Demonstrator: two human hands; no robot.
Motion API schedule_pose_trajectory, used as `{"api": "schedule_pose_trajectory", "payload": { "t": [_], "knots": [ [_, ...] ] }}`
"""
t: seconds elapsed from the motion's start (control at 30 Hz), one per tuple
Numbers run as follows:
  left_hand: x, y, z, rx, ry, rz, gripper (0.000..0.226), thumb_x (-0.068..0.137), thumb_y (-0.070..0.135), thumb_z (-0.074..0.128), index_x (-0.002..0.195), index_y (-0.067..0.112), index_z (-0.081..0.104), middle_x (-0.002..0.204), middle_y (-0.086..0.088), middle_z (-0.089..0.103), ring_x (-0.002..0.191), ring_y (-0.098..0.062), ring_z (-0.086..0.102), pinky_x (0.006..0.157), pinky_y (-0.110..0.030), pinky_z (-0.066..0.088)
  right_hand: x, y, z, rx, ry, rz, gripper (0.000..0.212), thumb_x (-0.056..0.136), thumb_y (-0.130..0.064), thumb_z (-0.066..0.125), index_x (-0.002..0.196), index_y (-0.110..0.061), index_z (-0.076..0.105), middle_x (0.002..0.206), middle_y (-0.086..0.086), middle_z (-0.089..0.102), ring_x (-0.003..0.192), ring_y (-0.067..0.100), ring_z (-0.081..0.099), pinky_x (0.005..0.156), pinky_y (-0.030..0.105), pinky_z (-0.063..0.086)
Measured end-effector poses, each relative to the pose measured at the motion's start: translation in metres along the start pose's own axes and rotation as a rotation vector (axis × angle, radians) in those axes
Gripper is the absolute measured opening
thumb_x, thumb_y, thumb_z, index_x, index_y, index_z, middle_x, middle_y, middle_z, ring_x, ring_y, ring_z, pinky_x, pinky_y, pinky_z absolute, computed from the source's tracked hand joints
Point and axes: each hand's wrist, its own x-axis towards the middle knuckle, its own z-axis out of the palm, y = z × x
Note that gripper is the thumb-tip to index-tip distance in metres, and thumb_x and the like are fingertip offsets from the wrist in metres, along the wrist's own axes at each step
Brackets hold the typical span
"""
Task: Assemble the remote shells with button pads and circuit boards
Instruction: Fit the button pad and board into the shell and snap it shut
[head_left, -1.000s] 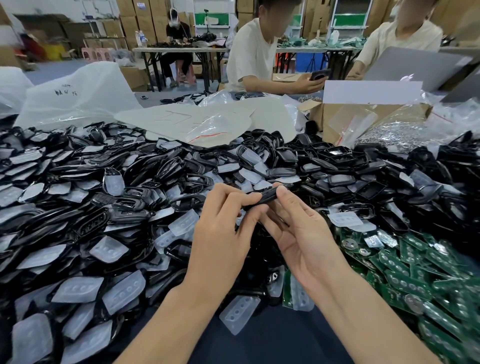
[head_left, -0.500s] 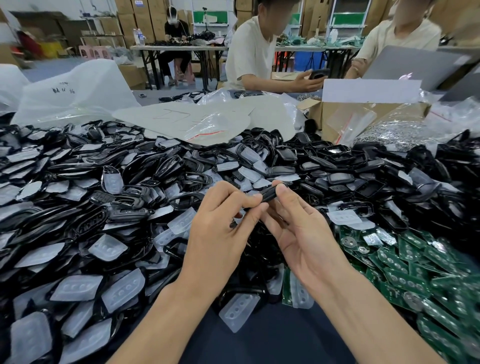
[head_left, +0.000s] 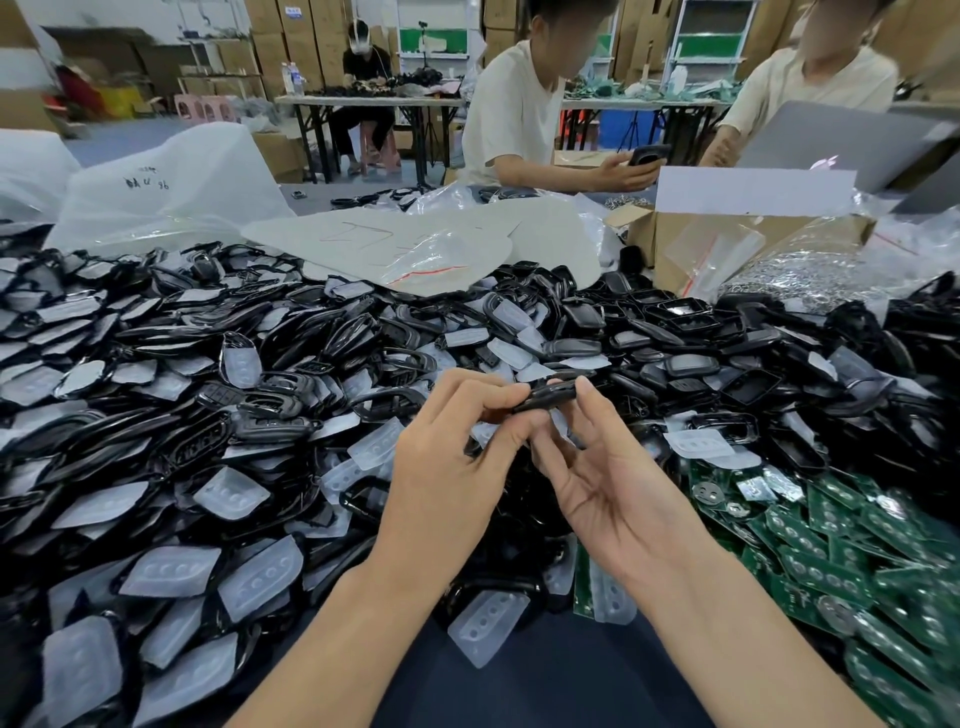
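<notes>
The left hand (head_left: 447, 467) and the right hand (head_left: 613, 488) hold one slim black plastic remote shell (head_left: 548, 396) between them, raised above the heap at table centre. The left hand pinches the shell's left end between curled fingers and thumb. The right hand, palm up, pinches the opposite end, with its index fingertip on the top edge. Loose black plastic shell halves (head_left: 291, 395) and translucent white rubber button pads (head_left: 231, 493) cover the dark blue table surface (head_left: 519, 691). Green rectangular circuit boards (head_left: 857, 551) lie heaped just right of the right hand.
</notes>
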Motion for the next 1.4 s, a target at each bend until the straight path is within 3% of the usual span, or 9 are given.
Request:
{"api": "schedule_pose_trajectory", "payload": {
  "t": [0.13, 0.33, 0.47, 0.57, 0.8, 0.97, 1.17, 1.3, 1.4],
  "knots": [
    [0.0, 0.002, 0.0, 0.018, 0.006, -0.024, 0.01, 0.088, 0.015, 0.075, 0.097, 0.016, 0.071, 0.096, 0.013, 0.063, 0.092, -0.004, 0.065, 0.08, -0.013, 0.048, 0.001, 0.001, -0.001, -0.025, 0.012, -0.009, 0.022, 0.075, -0.017, 0.078, 0.085, 0.003, 0.079, 0.107, 0.022, 0.073, 0.091, 0.02, 0.075, 0.066, 0.025, 0.062],
    [0.001, 0.008, 0.004, 0.021, 0.079, -0.039, 0.007, 0.086, 0.014, 0.074, 0.092, 0.016, 0.072, 0.088, 0.013, 0.064, 0.084, -0.005, 0.064, 0.073, -0.014, 0.048, 0.001, 0.002, -0.002, -0.022, -0.028, -0.021, 0.021, 0.078, -0.018, 0.076, 0.087, 0.001, 0.08, 0.102, 0.018, 0.075, 0.094, 0.019, 0.075, 0.066, 0.024, 0.062],
    [0.0, 0.011, 0.001, -0.062, 0.041, -0.14, 0.022, 0.085, 0.027, 0.075, 0.096, 0.044, 0.065, 0.095, 0.014, 0.066, 0.092, -0.005, 0.066, 0.078, -0.015, 0.051, 0.001, 0.001, -0.002, 0.006, -0.062, -0.014, 0.022, 0.083, -0.016, 0.074, 0.091, 0.004, 0.079, 0.112, 0.021, 0.073, 0.101, 0.022, 0.073, 0.068, 0.026, 0.062],
    [0.0, 0.012, -0.001, -0.09, -0.003, -0.145, 0.026, 0.087, 0.031, 0.073, 0.101, 0.049, 0.061, 0.099, 0.017, 0.068, 0.099, -0.005, 0.067, 0.084, -0.01, 0.047, 0.001, 0.0, -0.002, 0.023, -0.095, 0.015, 0.025, 0.087, -0.019, 0.072, 0.092, 0.004, 0.079, 0.114, 0.024, 0.072, 0.108, 0.026, 0.072, 0.069, 0.026, 0.063],
    [0.0, 0.007, -0.001, 0.028, 0.067, 0.033, 0.007, 0.086, 0.008, 0.075, 0.091, 0.009, 0.07, 0.094, 0.004, 0.066, 0.093, -0.001, 0.063, 0.083, -0.011, 0.047, 0.0, 0.0, -0.001, 0.016, -0.075, 0.044, 0.025, 0.085, -0.021, 0.073, 0.091, 0.003, 0.079, 0.107, 0.023, 0.073, 0.092, 0.022, 0.076, 0.067, 0.026, 0.062],
    [0.0, 0.008, 0.001, 0.012, 0.069, 0.002, 0.013, 0.086, 0.007, 0.076, 0.093, 0.015, 0.068, 0.094, 0.008, 0.065, 0.091, -0.002, 0.064, 0.082, -0.011, 0.048, 0.001, 0.001, -0.001, 0.01, -0.098, 0.031, 0.024, 0.088, -0.021, 0.07, 0.092, 0.002, 0.078, 0.11, 0.022, 0.072, 0.099, 0.023, 0.074, 0.069, 0.025, 0.062],
    [-0.001, 0.011, -0.001, 0.011, -0.035, -0.067, 0.02, 0.091, 0.032, 0.07, 0.106, 0.039, 0.059, 0.101, 0.017, 0.061, 0.095, -0.009, 0.063, 0.082, -0.013, 0.048, 0.001, 0.0, -0.003, -0.016, -0.083, -0.007, 0.025, 0.089, -0.021, 0.07, 0.092, 0.001, 0.08, 0.108, 0.02, 0.073, 0.096, 0.022, 0.075, 0.068, 0.024, 0.062],
    [-0.002, 0.008, -0.001, 0.146, -0.04, 0.042, 0.022, 0.093, 0.032, 0.068, 0.113, 0.024, 0.062, 0.11, 0.014, 0.056, 0.1, -0.002, 0.057, 0.086, -0.011, 0.045, 0.004, 0.002, -0.004, -0.145, -0.062, -0.104, 0.023, 0.087, -0.022, 0.071, 0.095, -0.002, 0.079, 0.104, 0.017, 0.073, 0.092, 0.019, 0.074, 0.073, 0.024, 0.061],
    [-0.003, 0.005, 0.001, 0.205, -0.014, 0.067, 0.021, 0.095, 0.031, 0.065, 0.112, 0.019, 0.066, 0.111, 0.011, 0.055, 0.104, -0.007, 0.057, 0.085, -0.018, 0.048, 0.007, 0.007, -0.004, -0.242, -0.029, -0.207, 0.032, 0.086, -0.019, 0.072, 0.112, -0.001, 0.07, 0.098, 0.012, 0.074, 0.086, 0.017, 0.073, 0.076, 0.025, 0.061]
  ]
}}
